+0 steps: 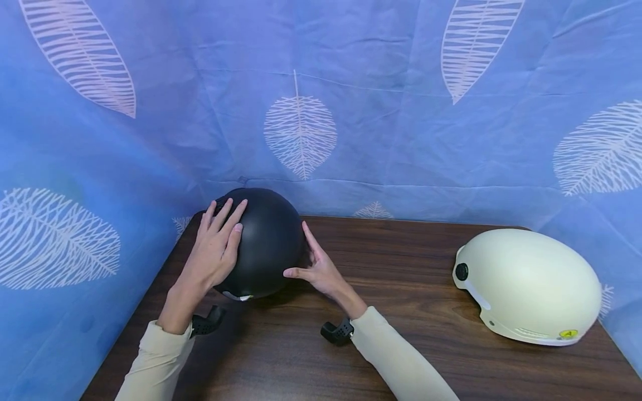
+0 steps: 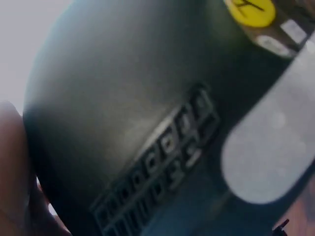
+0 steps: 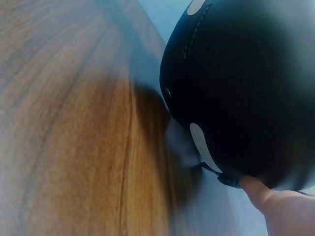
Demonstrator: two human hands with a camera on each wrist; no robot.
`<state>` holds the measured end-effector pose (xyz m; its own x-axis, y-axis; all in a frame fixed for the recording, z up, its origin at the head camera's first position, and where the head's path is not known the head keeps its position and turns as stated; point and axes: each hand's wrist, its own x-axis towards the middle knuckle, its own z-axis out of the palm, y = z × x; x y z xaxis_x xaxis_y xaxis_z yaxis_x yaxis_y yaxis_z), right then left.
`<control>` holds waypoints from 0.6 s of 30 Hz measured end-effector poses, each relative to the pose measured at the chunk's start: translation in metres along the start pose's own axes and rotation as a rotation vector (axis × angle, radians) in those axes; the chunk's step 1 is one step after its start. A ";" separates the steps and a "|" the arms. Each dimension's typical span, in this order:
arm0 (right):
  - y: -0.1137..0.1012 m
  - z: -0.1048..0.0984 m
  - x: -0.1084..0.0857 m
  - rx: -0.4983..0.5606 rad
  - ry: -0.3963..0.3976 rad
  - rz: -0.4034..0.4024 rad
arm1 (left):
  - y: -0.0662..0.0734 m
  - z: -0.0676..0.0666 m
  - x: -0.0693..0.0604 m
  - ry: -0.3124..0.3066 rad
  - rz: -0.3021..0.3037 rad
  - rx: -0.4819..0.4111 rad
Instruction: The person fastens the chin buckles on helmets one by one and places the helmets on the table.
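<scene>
Holds a black helmet [image 1: 273, 239] between both hands, smooth shell toward the head camera, at the far left of the dark wooden worktop [image 1: 301, 356]. Lays the left hand [image 1: 215, 248] along the upper left of the shell, fingers spread and nearly straight; sets the right hand [image 1: 321, 271] against the other side, fingers extended, thumb apart. Steadies the shell from two sides with the grip unclenched in each hand. Cannot see into the hollow, nor tell between resting on the worktop and being lifted just off.

Shows, in the left wrist view, a moulded grille [image 2: 162, 155], a pale strip [image 2: 266, 157] and a round yellow sticker [image 2: 253, 12] with a dark mark; in the right wrist view, a strap buckle [image 3: 229, 180] at the lower rim, close to the right thumb.

Has also, well apart at the right of the worktop, a cream helmet [image 1: 536, 284], dome up, hollow hidden, with a round black fitting [image 1: 461, 271] and a yellow label [image 1: 568, 334]. Faces a blue cloth [image 1: 371, 133] printed with white leaves.
</scene>
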<state>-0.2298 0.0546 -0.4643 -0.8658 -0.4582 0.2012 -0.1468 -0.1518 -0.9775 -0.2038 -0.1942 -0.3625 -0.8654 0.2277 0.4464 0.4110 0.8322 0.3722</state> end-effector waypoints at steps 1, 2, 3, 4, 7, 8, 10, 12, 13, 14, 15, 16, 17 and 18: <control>0.000 0.001 0.000 -0.007 0.006 0.005 | 0.001 0.000 0.000 -0.002 0.002 0.017; 0.000 0.003 0.001 -0.014 0.011 0.010 | 0.002 -0.001 0.000 -0.006 -0.002 0.034; 0.000 0.004 0.001 -0.023 0.015 0.013 | 0.003 -0.001 0.001 -0.009 -0.009 0.054; 0.000 0.005 0.002 -0.037 0.022 0.015 | 0.003 -0.001 0.001 -0.013 -0.019 0.073; 0.000 0.008 0.004 -0.079 0.034 0.016 | 0.005 -0.001 0.003 -0.023 -0.050 0.117; 0.001 0.009 0.005 -0.090 0.038 0.014 | 0.006 0.000 0.003 -0.023 -0.059 0.120; 0.000 0.011 0.006 -0.109 0.040 0.014 | 0.006 0.000 0.003 -0.020 -0.075 0.121; 0.000 0.013 0.007 -0.113 0.038 0.013 | 0.006 0.001 0.004 -0.016 -0.084 0.120; 0.000 0.014 0.007 -0.115 0.037 0.013 | 0.006 0.001 0.004 -0.015 -0.085 0.119; -0.001 0.015 0.007 -0.126 0.037 0.007 | 0.007 0.000 0.003 -0.015 -0.085 0.124; -0.002 0.015 0.007 -0.134 0.034 0.003 | 0.006 0.000 0.004 -0.014 -0.081 0.133; -0.002 0.016 0.007 -0.140 0.032 0.002 | 0.006 -0.001 0.003 -0.013 -0.077 0.144; -0.003 0.016 0.007 -0.150 0.030 0.003 | 0.006 -0.001 0.003 -0.011 -0.073 0.157; -0.004 0.017 0.007 -0.159 0.029 0.005 | 0.006 -0.002 0.003 -0.012 -0.069 0.168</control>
<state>-0.2272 0.0371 -0.4581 -0.8799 -0.4324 0.1969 -0.2146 -0.0080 -0.9767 -0.2036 -0.1895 -0.3571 -0.8935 0.1724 0.4147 0.2980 0.9184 0.2602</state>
